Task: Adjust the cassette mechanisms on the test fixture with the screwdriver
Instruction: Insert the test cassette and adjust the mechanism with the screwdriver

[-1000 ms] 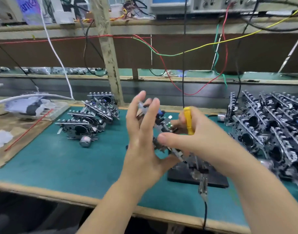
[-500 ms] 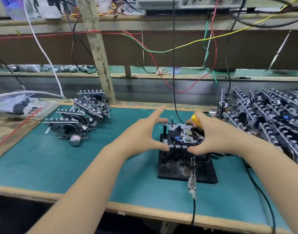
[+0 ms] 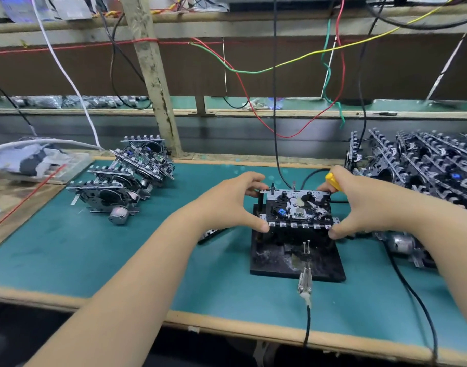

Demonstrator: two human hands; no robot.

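A mechanism [image 3: 297, 206] sat on the black fixture [image 3: 296, 258] at mid-bench [image 3: 121, 255]. The left hand [image 3: 227, 205] pinched its left end, thumb near, fingers far. The right hand [image 3: 364, 205] pinched its right end, the yellow screwdriver [image 3: 332, 181] tucked in that grip.

Cassette mechanism [image 3: 297, 206] sitting flat on black test fixture [image 3: 296, 258], mid green mat [image 3: 68, 250]. Left hand [image 3: 227, 205] pinching its left side, thumb at front corner. Right hand [image 3: 359, 205] pinching right side w/ yellow screwdriver [image 3: 333, 181] tucked in fingers. More mechanisms piled left [image 3: 121, 181] & right [image 3: 417, 165].
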